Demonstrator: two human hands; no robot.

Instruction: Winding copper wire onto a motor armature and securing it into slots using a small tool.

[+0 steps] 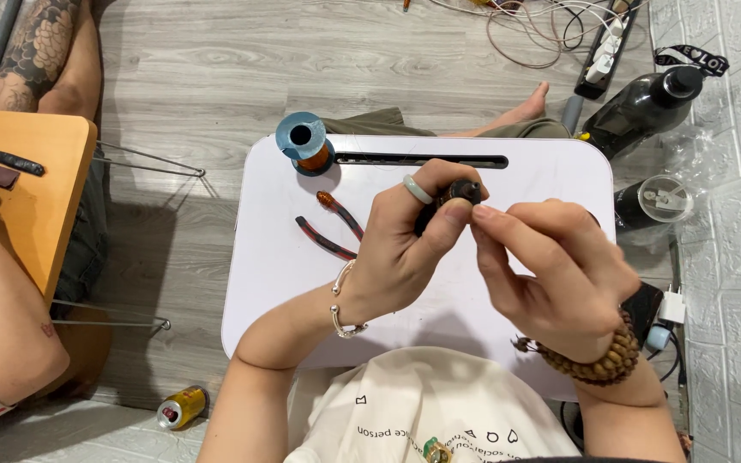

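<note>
The left hand (400,249) grips a small dark part (456,195) between thumb and fingers, held up over the white lap table (542,171). The right hand (559,274) meets it from the right, its thumb and forefinger pinched shut at the part's near end; whether they hold a fine wire there cannot be told.

The work looks like fine fingertip handling of that part. To do it well, the left hand should keep the part steady and turned so its end faces the right fingertips, while the right hand works in short, light pinches instead of broad pulls. Keeping both wrists low and close to the table would steady the grip.

The part is dark brown to black, rounded and glossy at the top, mostly hidden by the fingers, so its full shape cannot be told.

Beyond the left hand, 1 pair of pliers (332,227) with dark red handles lies on the table, and further out stands a spool (304,141) of copper-coloured wire. Far left of the left hand, another person's arm (6,330) rests by an orange table (36,197). A can (182,406) lies on the floor, below and left of the left forearm.
</note>
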